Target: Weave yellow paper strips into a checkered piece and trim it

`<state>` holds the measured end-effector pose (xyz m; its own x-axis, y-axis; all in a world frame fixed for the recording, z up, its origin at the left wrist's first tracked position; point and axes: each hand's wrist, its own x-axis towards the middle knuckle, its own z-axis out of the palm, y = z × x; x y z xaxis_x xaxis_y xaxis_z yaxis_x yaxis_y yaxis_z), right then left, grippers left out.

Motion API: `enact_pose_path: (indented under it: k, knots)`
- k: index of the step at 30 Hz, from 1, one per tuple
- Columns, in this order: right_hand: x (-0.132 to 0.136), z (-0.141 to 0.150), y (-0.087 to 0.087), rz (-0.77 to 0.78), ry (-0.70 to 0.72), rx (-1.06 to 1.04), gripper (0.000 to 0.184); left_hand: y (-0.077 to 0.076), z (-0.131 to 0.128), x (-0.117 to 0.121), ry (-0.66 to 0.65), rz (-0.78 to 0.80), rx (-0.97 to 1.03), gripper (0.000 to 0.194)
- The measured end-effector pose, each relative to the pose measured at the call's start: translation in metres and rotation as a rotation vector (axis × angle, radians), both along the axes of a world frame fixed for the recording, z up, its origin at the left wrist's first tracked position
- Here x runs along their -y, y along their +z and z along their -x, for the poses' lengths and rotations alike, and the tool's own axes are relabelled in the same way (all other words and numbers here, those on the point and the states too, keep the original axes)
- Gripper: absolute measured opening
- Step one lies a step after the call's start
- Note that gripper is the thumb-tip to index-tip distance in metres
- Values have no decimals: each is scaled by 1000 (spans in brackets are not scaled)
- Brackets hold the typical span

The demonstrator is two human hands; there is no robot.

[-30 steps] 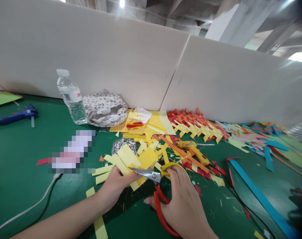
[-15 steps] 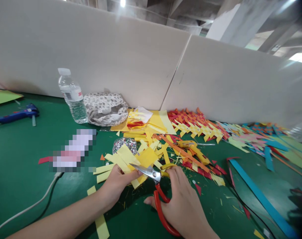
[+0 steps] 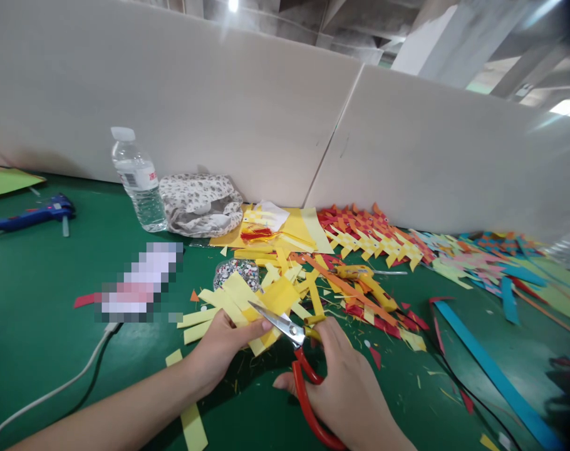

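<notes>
My left hand [image 3: 226,344] pinches a piece woven from yellow paper strips [image 3: 238,297], its pale and deeper yellow strips sticking out to the left and up. Scissors [image 3: 301,351] with red handles are in my right hand [image 3: 344,376], their blades lying over the woven paper near my left thumb. The same right hand also has a curled yellow strip [image 3: 314,319] by its fingers, beside the blades. A clear bag of small wiggle eyes [image 3: 237,274] lies just behind the woven piece. Loose yellow strips [image 3: 193,429] rest under my left forearm and around the work.
Left: a pixelated pale device [image 3: 141,282] with a white cable, a blue glue gun [image 3: 36,213], a water bottle [image 3: 137,181] and a patterned cloth bag [image 3: 200,203]. Right: a yellow glue gun [image 3: 369,288], woven red and yellow fish [image 3: 374,235], a blue strip [image 3: 496,376]. A pale partition [image 3: 219,106] stands behind.
The yellow strip by my right fingers has curled in shorter. The scissors and both hands have shifted only slightly; the whole view has drifted a little to the right.
</notes>
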<state>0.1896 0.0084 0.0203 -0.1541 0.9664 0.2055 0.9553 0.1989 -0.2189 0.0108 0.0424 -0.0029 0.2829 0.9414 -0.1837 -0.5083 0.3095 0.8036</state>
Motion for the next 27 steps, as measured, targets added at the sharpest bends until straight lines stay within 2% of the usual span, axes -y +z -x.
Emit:
enact_pose_path:
  k: [17, 27]
  knots:
    - [-1, -4, -3, -22, 43, -46, 53, 0, 1, 0, -24, -8, 10, 41]
    - [0, -7, -4, -20, 54, -79, 51, -2, 1, -1, -34, -13, 12, 42]
